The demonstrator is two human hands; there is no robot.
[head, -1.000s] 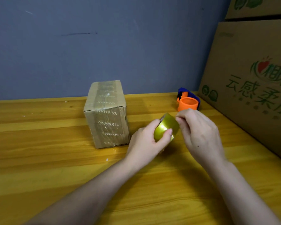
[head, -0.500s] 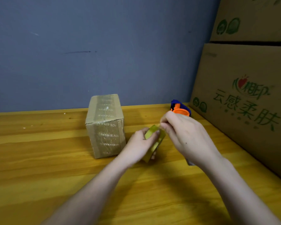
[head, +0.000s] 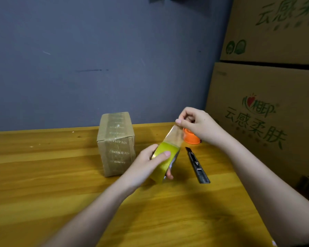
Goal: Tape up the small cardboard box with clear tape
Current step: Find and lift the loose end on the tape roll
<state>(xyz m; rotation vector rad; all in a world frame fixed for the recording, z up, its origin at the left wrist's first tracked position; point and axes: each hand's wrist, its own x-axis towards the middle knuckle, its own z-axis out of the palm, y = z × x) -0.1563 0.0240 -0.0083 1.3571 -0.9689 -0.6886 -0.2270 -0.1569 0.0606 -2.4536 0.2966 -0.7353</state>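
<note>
Tape roll (head: pixel 165 160) with a strip newly drawn off, small cardboard box (head: pixel 116 144) waiting on the desk (head: pixel 43 175).
Head view: half a second earlier the right hand (head: pixel 196 125) picked at the roll's edge; now it pinched a clear strip (head: pixel 175 136) pulled up and away, while the left hand (head: pixel 150 163) gripped the roll just right of the box. Judged ready to stick down. A utility knife (head: pixel 197 165) lay beside the roll, an orange dispenser (head: pixel 191 139) behind, big cartons (head: pixel 268 122) at right; nothing blocked the box.

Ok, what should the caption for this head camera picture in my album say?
Left hand holds the tape roll while right hand pulls a strip beside the box.
</note>
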